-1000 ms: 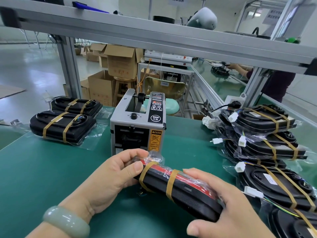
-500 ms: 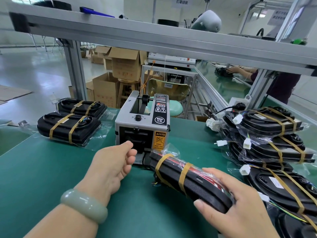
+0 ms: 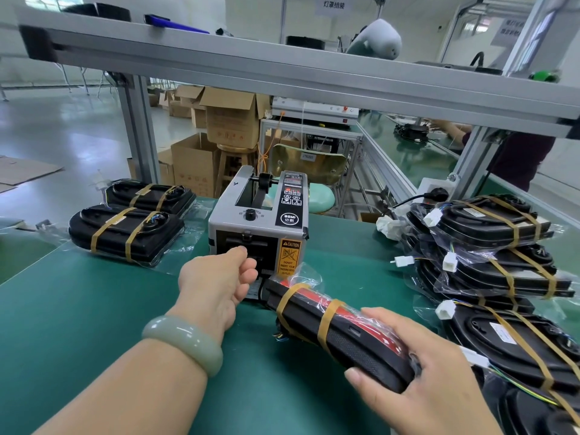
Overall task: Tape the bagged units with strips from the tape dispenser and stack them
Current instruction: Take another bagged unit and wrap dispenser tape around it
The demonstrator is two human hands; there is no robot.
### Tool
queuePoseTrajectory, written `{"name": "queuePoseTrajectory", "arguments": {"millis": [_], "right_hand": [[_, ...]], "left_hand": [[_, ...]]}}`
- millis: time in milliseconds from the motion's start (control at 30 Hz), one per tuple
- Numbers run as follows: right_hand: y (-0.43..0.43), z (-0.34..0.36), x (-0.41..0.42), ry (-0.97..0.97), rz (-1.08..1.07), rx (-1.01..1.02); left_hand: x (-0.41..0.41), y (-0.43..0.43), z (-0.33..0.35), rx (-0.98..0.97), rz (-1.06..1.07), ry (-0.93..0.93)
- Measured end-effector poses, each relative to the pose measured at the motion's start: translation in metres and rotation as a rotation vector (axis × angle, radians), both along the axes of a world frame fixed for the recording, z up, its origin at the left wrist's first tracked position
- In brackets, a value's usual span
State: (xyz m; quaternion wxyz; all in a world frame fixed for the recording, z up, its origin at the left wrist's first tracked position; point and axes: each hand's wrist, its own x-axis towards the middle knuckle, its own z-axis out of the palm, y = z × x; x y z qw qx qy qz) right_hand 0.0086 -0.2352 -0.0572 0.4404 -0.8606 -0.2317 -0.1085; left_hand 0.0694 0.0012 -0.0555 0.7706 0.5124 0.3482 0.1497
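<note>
Gripping the bagged unit's (image 3: 339,334) near end, the right hand (image 3: 417,381) holds it alone. The left hand (image 3: 216,284) has let go and curls at the tape dispenser (image 3: 260,221) outlet, likely for another strip, though I cannot tell if it pinches one.

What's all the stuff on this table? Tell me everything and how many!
tape dispenser: one, grey, middle of table
bagged unit: one, black and red, two tan tape bands, before the dispenser
left units: two, black, taped, left of dispenser
right pile: several, black, taped, count unclear, right side
table: one, green
cardboard boxes: several, brown, behind table
bracelet: one, pale green, left wrist
left hand: fingers curled at dispenser outlet
right hand: grips bagged unit's near end
</note>
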Motion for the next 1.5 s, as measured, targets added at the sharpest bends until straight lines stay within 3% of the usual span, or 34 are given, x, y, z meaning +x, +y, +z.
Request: {"name": "queuePoseTrajectory", "arguments": {"millis": [200,567,1000,1333,1500], "right_hand": [[0.000,-0.001,0.000,-0.010,0.015,0.006],[0.000,-0.002,0.000,-0.006,0.009,0.009],[-0.001,-0.002,-0.001,0.005,0.013,0.026],[0.000,-0.006,0.000,0.004,0.019,0.059],[0.002,-0.012,0.000,-0.058,0.085,0.120]], "left_hand": [[0.001,-0.008,-0.002,0.067,0.105,0.010],[-0.004,-0.005,-0.003,0.023,-0.018,-0.005],[0.003,-0.011,0.002,0.110,0.136,0.012],[-0.062,-0.018,0.018,-0.043,-0.249,-0.134],[-0.088,-0.037,0.013,0.161,-0.332,-0.226]]}}
